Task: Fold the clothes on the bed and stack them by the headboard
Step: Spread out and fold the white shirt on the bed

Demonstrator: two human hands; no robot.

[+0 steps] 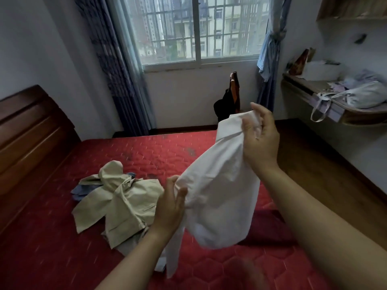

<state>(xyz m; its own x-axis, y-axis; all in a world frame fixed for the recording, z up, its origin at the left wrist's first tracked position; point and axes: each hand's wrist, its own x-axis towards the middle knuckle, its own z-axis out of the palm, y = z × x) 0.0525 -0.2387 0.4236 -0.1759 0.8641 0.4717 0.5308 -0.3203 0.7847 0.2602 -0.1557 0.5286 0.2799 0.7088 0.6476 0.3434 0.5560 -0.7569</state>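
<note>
A white shirt [217, 193] hangs in the air above the red quilted bed [62, 258], held by both hands. My right hand [260, 139] pinches its collar end up high. Lower down, my left hand [170, 206] grips the shirt's left edge, and a sleeve dangles below it to the mattress. A crumpled beige jacket [123, 199] lies on the bed to the left of my hands, with a bit of blue cloth [80, 190] showing from under it. The dark wooden headboard [27, 139] stands at the far left.
A wall-mounted wooden shelf [301, 88] at the right carries bags and clothes. A chair with dark clothing [228, 101] stands under the barred window [199, 30]. Brown wooden floor [326, 164] runs along the bed's right side. Blue curtains frame the window.
</note>
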